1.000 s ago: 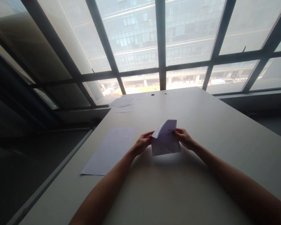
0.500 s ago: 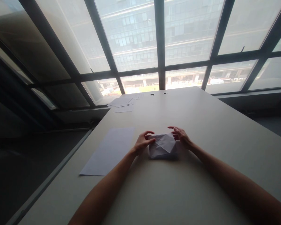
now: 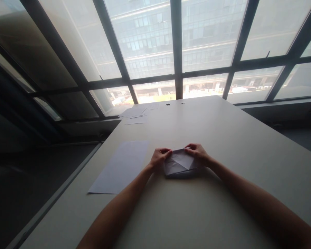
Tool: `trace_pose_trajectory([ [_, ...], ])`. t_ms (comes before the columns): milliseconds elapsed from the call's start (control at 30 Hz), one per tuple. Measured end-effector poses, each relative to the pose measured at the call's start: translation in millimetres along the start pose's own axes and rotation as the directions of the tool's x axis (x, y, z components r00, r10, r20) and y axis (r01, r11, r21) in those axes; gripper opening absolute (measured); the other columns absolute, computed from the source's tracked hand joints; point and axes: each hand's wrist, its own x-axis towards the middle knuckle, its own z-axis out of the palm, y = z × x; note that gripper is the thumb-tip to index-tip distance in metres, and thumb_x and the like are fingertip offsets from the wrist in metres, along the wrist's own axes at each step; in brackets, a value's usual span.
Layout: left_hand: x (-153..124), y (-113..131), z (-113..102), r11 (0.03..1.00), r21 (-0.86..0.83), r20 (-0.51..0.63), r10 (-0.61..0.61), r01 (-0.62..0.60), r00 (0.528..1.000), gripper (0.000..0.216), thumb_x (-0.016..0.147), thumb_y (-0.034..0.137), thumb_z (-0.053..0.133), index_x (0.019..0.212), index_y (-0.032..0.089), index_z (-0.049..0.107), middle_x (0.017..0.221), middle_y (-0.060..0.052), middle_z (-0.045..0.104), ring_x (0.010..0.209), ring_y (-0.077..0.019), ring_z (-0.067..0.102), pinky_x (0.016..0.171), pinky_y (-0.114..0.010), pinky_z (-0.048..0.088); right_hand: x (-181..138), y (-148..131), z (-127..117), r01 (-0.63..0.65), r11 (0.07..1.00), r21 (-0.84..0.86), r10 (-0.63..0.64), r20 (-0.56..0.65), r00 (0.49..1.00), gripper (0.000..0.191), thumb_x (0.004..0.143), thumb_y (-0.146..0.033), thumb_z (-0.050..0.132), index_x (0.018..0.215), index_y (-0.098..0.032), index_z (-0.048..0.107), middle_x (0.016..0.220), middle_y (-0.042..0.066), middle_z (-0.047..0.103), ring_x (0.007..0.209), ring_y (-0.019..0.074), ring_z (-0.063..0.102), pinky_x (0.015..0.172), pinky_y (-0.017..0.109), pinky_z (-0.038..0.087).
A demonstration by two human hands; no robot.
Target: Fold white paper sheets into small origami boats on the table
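A folded sheet of white paper (image 3: 180, 162), with a pointed flap slanting across its front, is held between both hands just over the table. My left hand (image 3: 159, 157) pinches its upper left corner, thumb in front. At the upper right corner, my right hand (image 3: 197, 154) grips the paper with its thumb on the near face and fingers curled behind. The fingertips behind the paper are partly hidden.
A flat white sheet (image 3: 121, 167) lies on the table left of my hands. Several loose papers (image 3: 134, 113) are spread at the far left corner. The white table (image 3: 209, 121) reaches to large framed windows (image 3: 150, 45).
My right hand, loosely spread beside the paper before, has closed on its upper right corner. The left fingers have curled in tighter, and the paper has tilted slightly.
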Motion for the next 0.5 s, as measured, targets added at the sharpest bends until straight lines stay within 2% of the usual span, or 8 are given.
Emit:
trace_pose_trajectory([
  [133, -0.4, 2.3, 0.6, 0.999, 0.054, 0.029, -0.01, 0.008, 1.0, 0.046, 0.075, 0.052, 0.072, 0.091, 0.01, 0.077, 0.082, -0.008, 0.073, 0.066, -0.0158, 0.059, 0.056, -0.023, 0.04, -0.4, 1.5, 2.1, -0.008, 1.0, -0.01, 0.007, -0.062, 0.998, 0.033, 0.073, -0.044, 0.071, 0.086, -0.013, 0.07, 0.072, 0.005, 0.069, 0.059, 0.0145, 0.058, 0.049, 0.022, 0.039],
  [300, -1.5, 2.5, 1.5, 0.995, 0.097, 0.051, 0.019, -0.024, 0.998, 0.043, 0.074, 0.052, 0.071, 0.087, 0.011, 0.078, 0.082, -0.008, 0.074, 0.068, -0.017, 0.061, 0.058, -0.024, 0.041, -1.1, 1.8, 3.6, -0.005, 0.999, -0.053, 0.006, 0.013, 1.0, 0.034, 0.073, -0.043, 0.073, 0.089, -0.013, 0.073, 0.078, 0.006, 0.072, 0.064, 0.0154, 0.06, 0.053, 0.023, 0.043],
  [500, 0.0, 1.2, 1.6, 0.997, 0.075, 0.044, 0.009, -0.013, 0.999, 0.045, 0.073, 0.053, 0.072, 0.087, 0.011, 0.078, 0.081, -0.008, 0.073, 0.067, -0.0162, 0.059, 0.056, -0.023, 0.04, -0.2, 1.8, 3.9, -0.013, 1.0, -0.012, 0.012, -0.022, 1.0, 0.034, 0.073, -0.043, 0.073, 0.087, -0.013, 0.074, 0.075, 0.006, 0.072, 0.059, 0.0144, 0.059, 0.049, 0.023, 0.041],
])
